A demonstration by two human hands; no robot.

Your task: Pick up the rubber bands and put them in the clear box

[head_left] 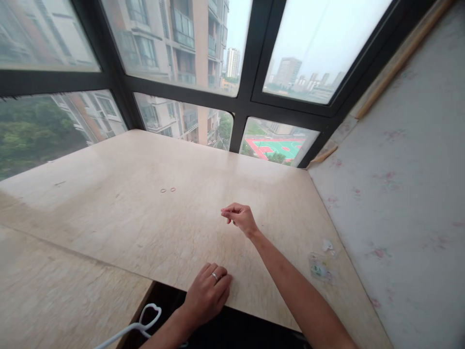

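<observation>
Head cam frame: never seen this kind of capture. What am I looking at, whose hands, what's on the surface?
One camera, worn on a person's head, looks forward and down, so both arms belong to the wearer. The left hand, with a ring, rests flat on the near edge of a pale stone sill under big windows. The right hand hovers above the sill with fingertips pinched; whether it holds anything is too small to tell. Two small rings lie further out. A clear plastic packet lies near the right wall. A white hanger shows at the bottom.
</observation>
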